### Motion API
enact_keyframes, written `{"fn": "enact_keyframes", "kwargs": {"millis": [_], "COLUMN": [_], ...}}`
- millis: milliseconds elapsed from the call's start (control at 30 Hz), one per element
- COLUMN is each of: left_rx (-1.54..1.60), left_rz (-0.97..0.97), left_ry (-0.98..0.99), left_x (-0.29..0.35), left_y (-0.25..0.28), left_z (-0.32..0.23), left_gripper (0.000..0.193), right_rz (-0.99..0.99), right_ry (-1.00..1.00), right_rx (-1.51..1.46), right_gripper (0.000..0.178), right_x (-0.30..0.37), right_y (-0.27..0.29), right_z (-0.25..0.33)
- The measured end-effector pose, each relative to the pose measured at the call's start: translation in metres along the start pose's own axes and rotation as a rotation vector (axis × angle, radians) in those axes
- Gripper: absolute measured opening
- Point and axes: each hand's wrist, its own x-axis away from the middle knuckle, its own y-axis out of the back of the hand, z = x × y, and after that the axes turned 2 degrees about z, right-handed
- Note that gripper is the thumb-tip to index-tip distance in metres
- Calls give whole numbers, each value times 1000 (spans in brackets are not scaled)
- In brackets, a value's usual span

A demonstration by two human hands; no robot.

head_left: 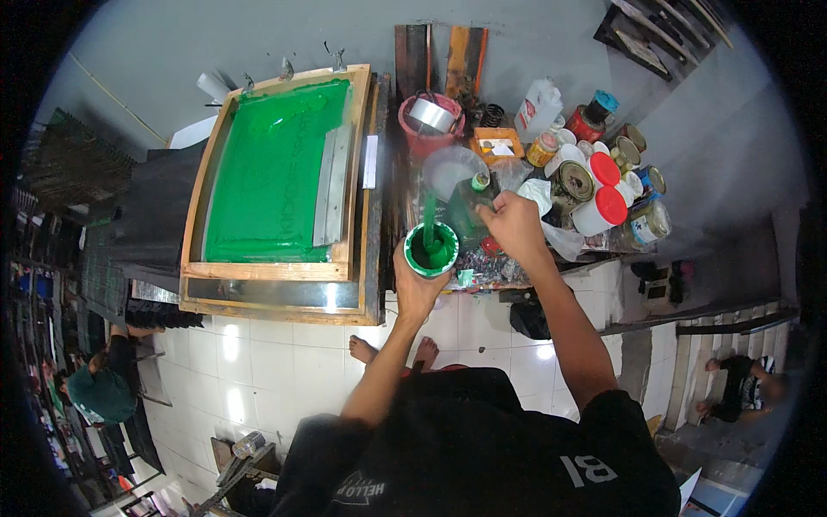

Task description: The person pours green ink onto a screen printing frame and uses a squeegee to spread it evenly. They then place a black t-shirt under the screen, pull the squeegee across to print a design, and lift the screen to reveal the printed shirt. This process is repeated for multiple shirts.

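My left hand (419,284) is wrapped round a white tub (447,269) of green ink above the near edge of the cluttered bench. A green-coated stirring stick (429,215) stands up out of the ink. To the right of the tub, my right hand (517,226) is closed in a pinch, its fingertips beside a translucent greenish patch (465,215); what they hold, I cannot make out. On the left, a wooden-framed printing screen (220,164) is covered with green ink (276,172). A grey squeegee (332,185) lies along its right side.
Jars and tins, among them a red-lidded tub (611,205), crowd the bench's right side. Behind my hands stand a pink bucket (418,138) with a tape roll (431,115), an orange box (497,146) and a white jug (538,108). Two other people (102,389) are at the far sides.
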Motion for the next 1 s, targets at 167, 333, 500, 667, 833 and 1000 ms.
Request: {"fn": "enact_keyframes", "kwargs": {"millis": [167, 333, 500, 667, 833, 1000], "left_rx": [26, -116, -139, -255, -483, -532], "left_rz": [21, -98, 99, 327, 421, 451], "left_ry": [-17, -27, -195, -105, -168, -168], "left_x": [-4, 9, 57, 10, 1, -1], "left_y": [-3, -1, 11, -18, -19, -19], "left_z": [-1, -1, -60, -113, -114, -120], "left_gripper": [110, 116, 94, 77, 82, 85], "right_rz": [33, 196, 238, 464, 372, 401], "right_ry": [53, 39, 524, 322, 481, 542], "right_rx": [103, -66, 107, 486, 334, 264], "right_gripper": [34, 34, 43, 39, 35, 38], "right_x": [2, -19, -42, -65, -64, -68], "right_y": [-4, 27, 36, 21, 33, 33], "right_z": [9, 17, 10, 34, 27, 22]}}
